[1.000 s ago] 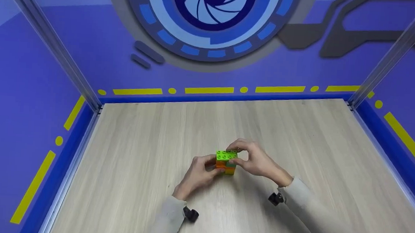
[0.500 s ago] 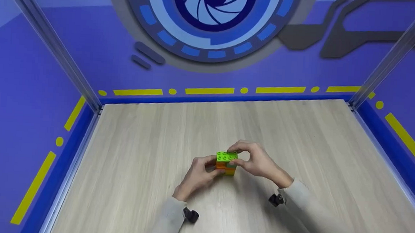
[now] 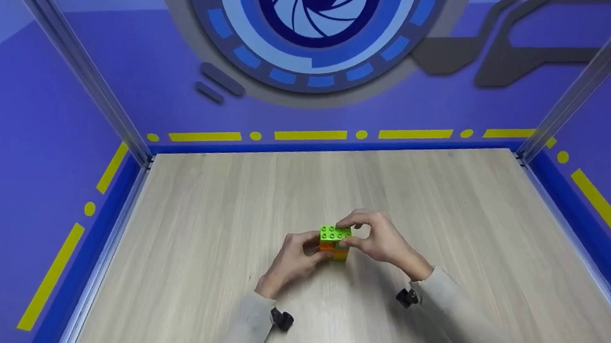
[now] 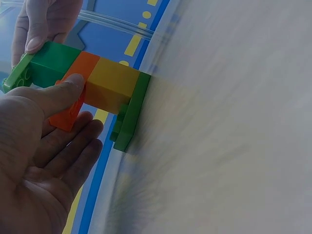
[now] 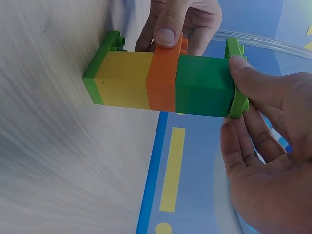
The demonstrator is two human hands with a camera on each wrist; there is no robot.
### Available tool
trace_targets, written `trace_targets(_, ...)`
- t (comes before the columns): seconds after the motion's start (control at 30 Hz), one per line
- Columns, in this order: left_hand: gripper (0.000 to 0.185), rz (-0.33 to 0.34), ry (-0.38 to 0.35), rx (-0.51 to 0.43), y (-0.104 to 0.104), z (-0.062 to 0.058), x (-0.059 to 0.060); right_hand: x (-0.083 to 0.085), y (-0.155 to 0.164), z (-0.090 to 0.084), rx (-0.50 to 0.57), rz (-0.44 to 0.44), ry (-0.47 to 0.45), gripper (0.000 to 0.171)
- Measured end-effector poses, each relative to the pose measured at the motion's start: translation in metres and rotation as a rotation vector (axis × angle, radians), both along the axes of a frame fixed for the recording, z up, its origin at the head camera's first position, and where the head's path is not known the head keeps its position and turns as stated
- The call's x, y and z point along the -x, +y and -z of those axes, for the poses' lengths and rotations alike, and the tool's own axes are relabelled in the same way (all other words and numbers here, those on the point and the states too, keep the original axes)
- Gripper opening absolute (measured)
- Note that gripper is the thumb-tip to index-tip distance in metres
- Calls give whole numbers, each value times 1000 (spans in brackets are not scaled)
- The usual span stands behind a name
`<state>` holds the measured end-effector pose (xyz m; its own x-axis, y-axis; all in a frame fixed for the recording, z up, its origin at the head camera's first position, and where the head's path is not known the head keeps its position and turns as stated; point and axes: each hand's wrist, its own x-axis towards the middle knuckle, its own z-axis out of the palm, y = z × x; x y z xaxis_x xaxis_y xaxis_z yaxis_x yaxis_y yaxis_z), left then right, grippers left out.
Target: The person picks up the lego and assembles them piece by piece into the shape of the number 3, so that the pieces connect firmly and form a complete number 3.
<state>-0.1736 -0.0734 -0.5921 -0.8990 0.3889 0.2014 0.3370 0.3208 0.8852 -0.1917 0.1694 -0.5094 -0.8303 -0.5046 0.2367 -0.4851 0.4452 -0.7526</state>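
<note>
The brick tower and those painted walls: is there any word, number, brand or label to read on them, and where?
None: no letters or numbers can be read in any view.
Brick tower: plain studs and plain sides, no readable brand.
Back wall: only a round shutter-like emblem and yellow dashes and dots, no text.
Wooden table: bare grain.

Both bare hands, left hand and right hand, emerge from long pale grey sleeves, each wrist carrying a small black camera mount strapped underneath.
</note>
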Motion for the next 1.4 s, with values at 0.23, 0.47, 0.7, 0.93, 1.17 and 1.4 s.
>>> trace_targets(0.23, 41, 14, 9, -5, -1, 1, -2, -3, 0, 0, -24, 23, 9, 30)
trace_targets(0.47, 42, 21, 0, -8, -2, 0, -2, -5, -2, -3, -51, 52, 11, 29)
trace_targets(0.7, 42, 14, -9, -11, -2, 1, 1, -2, -4, -4, -51, 71, -15, 28)
trace_targets(0.93, 41, 12, -7, -7, -2, 1, 1, -2, -1, -2, -35, 56, -44, 29)
trace_targets(1.17, 41, 18, 8, -5, -2, -2, 0, -2, 1, 5, 31, -2, 13, 30)
trace_targets(1.4, 40, 11, 16, 11, -2, -1, 0, -2, 8, 36, 145, -27, -7, 45)
